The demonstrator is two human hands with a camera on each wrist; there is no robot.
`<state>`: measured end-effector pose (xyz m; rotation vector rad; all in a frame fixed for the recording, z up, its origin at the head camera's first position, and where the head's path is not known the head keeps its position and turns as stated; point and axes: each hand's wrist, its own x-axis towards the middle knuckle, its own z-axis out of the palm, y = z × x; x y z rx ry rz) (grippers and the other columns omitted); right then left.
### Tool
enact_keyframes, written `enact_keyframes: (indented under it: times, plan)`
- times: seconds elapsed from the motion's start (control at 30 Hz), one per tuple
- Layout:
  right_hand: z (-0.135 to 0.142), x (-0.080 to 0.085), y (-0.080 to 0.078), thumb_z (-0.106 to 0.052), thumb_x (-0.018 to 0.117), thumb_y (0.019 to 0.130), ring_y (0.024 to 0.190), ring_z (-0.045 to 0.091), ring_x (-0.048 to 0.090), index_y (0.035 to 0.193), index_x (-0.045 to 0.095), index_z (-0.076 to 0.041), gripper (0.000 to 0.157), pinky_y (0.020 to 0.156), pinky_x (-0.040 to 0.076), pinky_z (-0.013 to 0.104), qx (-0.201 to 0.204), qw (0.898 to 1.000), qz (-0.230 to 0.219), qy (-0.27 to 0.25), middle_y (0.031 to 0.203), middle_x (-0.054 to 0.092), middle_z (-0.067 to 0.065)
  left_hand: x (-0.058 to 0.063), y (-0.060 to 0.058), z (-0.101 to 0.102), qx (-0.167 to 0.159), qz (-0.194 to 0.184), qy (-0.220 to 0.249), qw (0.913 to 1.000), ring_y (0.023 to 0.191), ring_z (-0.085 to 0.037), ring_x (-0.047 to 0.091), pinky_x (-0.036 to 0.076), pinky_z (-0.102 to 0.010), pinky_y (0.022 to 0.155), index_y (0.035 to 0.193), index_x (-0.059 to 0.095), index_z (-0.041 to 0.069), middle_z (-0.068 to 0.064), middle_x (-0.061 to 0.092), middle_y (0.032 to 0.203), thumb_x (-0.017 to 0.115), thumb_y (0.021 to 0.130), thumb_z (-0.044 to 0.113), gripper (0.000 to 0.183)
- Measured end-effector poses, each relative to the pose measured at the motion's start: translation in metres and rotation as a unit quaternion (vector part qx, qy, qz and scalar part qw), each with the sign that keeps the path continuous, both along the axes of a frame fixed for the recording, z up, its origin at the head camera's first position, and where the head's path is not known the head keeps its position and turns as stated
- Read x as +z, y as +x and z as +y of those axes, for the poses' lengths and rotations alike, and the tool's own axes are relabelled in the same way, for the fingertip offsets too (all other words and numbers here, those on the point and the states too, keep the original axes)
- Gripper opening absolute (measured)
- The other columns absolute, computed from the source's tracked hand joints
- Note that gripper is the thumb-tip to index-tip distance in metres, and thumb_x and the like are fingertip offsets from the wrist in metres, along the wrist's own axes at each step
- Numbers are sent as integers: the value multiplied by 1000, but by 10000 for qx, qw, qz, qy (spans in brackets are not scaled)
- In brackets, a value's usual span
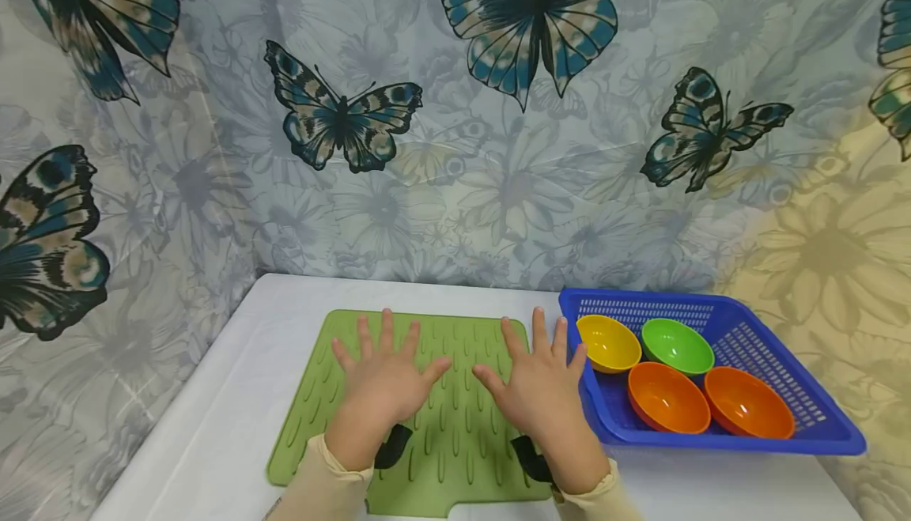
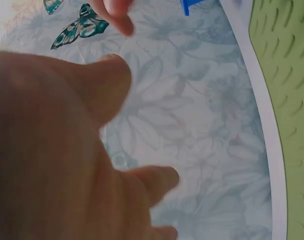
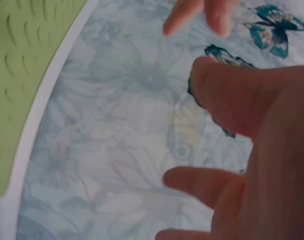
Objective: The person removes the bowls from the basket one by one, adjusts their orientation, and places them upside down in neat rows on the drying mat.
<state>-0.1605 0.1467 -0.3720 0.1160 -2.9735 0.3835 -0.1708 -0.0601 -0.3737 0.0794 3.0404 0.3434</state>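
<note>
Both hands hang above a green ridged mat (image 1: 455,458), fingers spread and nothing held. My left hand (image 1: 387,383) is over the mat's left-centre part, its thumb pointing toward the other hand. Over the mat's right side is my right hand (image 1: 537,390), its little finger near the basket's left edge in the head view. In the left wrist view the left hand (image 2: 56,140) has its fingers apart with only background beyond. The right wrist view shows the right hand (image 3: 272,150) likewise extended, with fingertips of the other hand at the top.
A blue plastic basket (image 1: 804,379) stands at the right of the white table (image 1: 213,394). Inside lie a yellow bowl (image 1: 608,343), a green bowl (image 1: 678,345), an orange bowl (image 1: 669,398) and another orange bowl (image 1: 749,402). Butterfly-printed cloth (image 1: 498,189) hangs behind.
</note>
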Motion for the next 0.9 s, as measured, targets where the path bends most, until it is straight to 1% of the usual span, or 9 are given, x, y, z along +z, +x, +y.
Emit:
enact_keyframes:
  times: [0.13,0.23,0.37,0.47,0.53,0.63,0.7,0.8,0.9]
  plan:
    - [20,10,1,-62,62,89,143,54,1,155,40,-19,82,99,7,82,320,9986,407,79,161,11,25,-1,0,-18,-282,283,109,9991,144,-47,-11,-10,-76,101,159,28,25,-17,2,164,27,89,81,90]
    - [44,22,1,-60,65,89,142,56,4,155,40,-17,82,98,10,82,592,9956,726,-37,161,12,26,-1,-1,-39,-502,443,377,9970,145,-48,-9,-7,-77,101,159,28,22,-19,5,163,39,88,79,92]
    - [88,50,3,-56,66,90,141,58,1,157,33,-13,86,98,14,81,784,9936,637,-511,162,5,27,-3,-5,-73,-788,294,1055,9909,144,-50,-9,-2,-80,100,160,26,19,-22,1,163,61,82,73,101]
    - [127,76,6,-52,65,93,139,61,2,161,22,-15,88,93,18,83,675,9940,233,-833,162,-4,25,-9,-8,-101,-942,199,1578,9828,143,-52,-8,4,-81,98,160,25,16,-25,-1,162,73,77,65,107]
    - [156,90,7,-47,63,96,139,62,2,162,15,-17,86,91,17,84,636,9928,15,-1016,162,-9,24,-14,-11,-120,-969,121,1899,9769,142,-55,-6,12,-81,98,160,25,16,-26,-2,162,77,76,61,108]
    - [202,103,2,-43,57,100,136,64,1,162,7,-20,83,90,12,85,510,9905,-314,-1239,161,-9,27,-23,-16,-146,-977,-99,2309,9680,140,-59,6,27,-78,96,160,23,15,-29,-4,160,79,78,56,108]
    - [236,105,-7,-41,53,103,135,66,0,161,0,-19,82,89,12,85,425,9845,-676,-1563,159,-9,31,-28,-18,-161,-944,-388,2624,9595,139,-59,11,31,-74,95,161,22,16,-30,-4,160,79,80,52,104]
    - [282,101,-24,-46,44,105,128,72,4,158,-9,-11,83,84,23,84,119,9683,-1558,-1951,154,-11,39,-36,-20,-178,-871,-801,3063,9446,139,-59,13,32,-72,97,160,23,14,-31,0,160,78,84,45,99]
    - [320,89,-38,-48,38,106,123,76,4,154,-14,-3,84,79,34,82,-121,9383,-2560,-2323,149,-13,44,-44,-21,-188,-700,-1157,3541,9254,139,-59,12,40,-66,94,160,24,12,-31,6,159,78,87,35,94]
